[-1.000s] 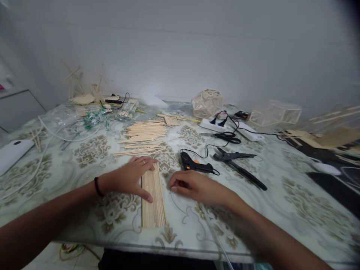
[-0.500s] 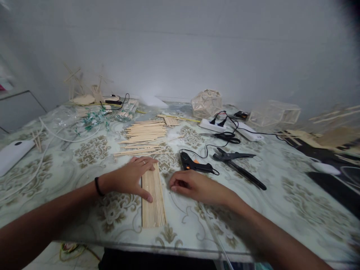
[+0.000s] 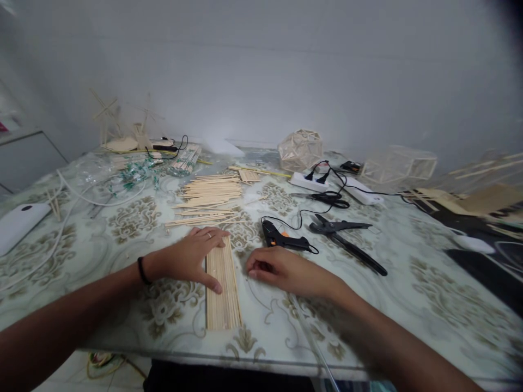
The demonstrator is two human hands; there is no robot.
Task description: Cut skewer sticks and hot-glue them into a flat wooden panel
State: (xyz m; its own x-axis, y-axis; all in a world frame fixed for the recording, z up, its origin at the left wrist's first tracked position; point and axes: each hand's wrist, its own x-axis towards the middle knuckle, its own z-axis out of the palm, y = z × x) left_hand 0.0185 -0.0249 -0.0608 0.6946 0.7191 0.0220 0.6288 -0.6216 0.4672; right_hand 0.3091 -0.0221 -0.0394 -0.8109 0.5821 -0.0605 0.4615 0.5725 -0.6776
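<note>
My left hand [image 3: 191, 256] lies with thumb and fingers apart on a flat panel of thin wooden sticks [image 3: 224, 305] set side by side. Its fingertips rest over the panel's far end, and the thumb presses near the middle. To the right of the panel, my right hand [image 3: 278, 268] rests on the table with its fingers curled in, and nothing shows between them. A black hot glue gun [image 3: 286, 239] lies just beyond it. Loose wooden sticks [image 3: 212, 189] are heaped past the panel's far end.
On the right lie black cutting pliers [image 3: 349, 245], scissors [image 3: 327, 198] and a white power strip [image 3: 308, 182] with cords. Stick frames, including a rounded one [image 3: 300, 149], stand at the back. A white device [image 3: 20, 226] and cable are at left. The patterned table [image 3: 171, 343] ends near me.
</note>
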